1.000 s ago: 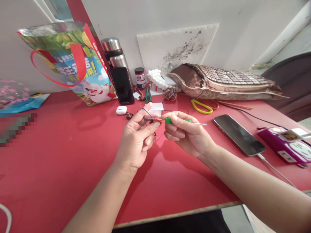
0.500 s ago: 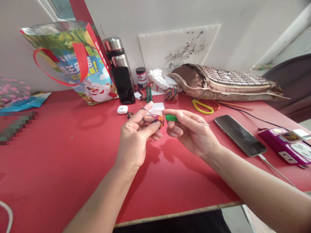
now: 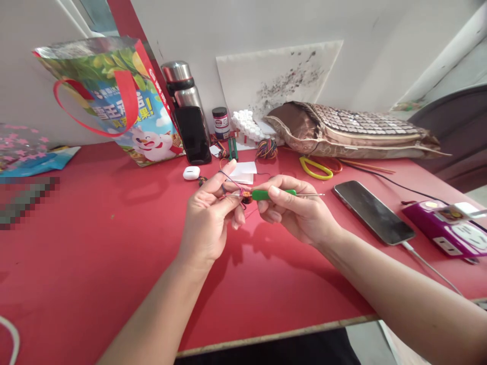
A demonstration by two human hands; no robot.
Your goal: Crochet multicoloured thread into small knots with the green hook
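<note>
Between thumb and fingers, my left hand (image 3: 209,218) pinches a small multicoloured crochet piece (image 3: 246,195), orange, pink and dark in colour. A strand of yarn (image 3: 230,178) runs up over its raised index finger. My right hand (image 3: 297,205) is closed round the green handle of a crochet hook (image 3: 272,194). One metal end of the hook lies at the crochet piece and passes by the left thumb; the other sticks out to the right. The left fingers partly hide the piece. Behind the hands lies a ball of multicoloured yarn (image 3: 267,149).
On the red table (image 3: 114,268) stand a gift bag (image 3: 152,124), a steel flask (image 3: 186,94) and a propped phone (image 3: 193,134). An earbud case (image 3: 191,173) and white paper (image 3: 242,172) lie nearer. To the right are yellow-handled scissors (image 3: 316,170), a charging phone (image 3: 375,212) and a purple power strip (image 3: 445,228).
The hook has turned closer to level, and its left end reaches farther past the left thumb. The crochet piece has tilted and shows less. More of the white paper is visible.
</note>
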